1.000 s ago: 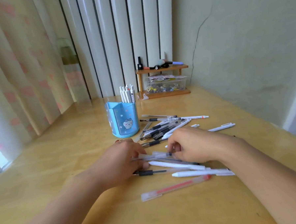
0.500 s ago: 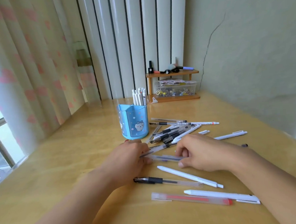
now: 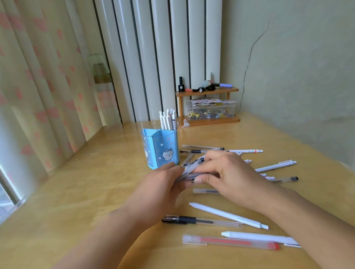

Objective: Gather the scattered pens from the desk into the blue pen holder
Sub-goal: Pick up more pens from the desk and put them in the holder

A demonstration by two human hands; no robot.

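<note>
The blue pen holder (image 3: 162, 149) with a cat picture stands mid-desk, several white pens (image 3: 167, 119) upright in its back section. Just in front of it my left hand (image 3: 161, 188) and my right hand (image 3: 226, 175) meet around a small bundle of clear pens (image 3: 191, 168), both gripping it slightly above the desk. Loose pens lie around: a black-grip clear pen (image 3: 199, 220), a white pen (image 3: 228, 215), a red pen (image 3: 231, 242), another white pen (image 3: 258, 237), and several more behind my hands (image 3: 245, 151).
A small wooden shelf (image 3: 208, 120) with a clear box of clips and small bottles stands at the back by the wall. A curtain (image 3: 36, 90) hangs along the left, a window edge at far left. The wall borders the desk (image 3: 83, 201) on the right.
Both hands have lifted off the desk and moved toward the holder, drawing clear pens together into one bundle. The camera view has tilted up a little.
</note>
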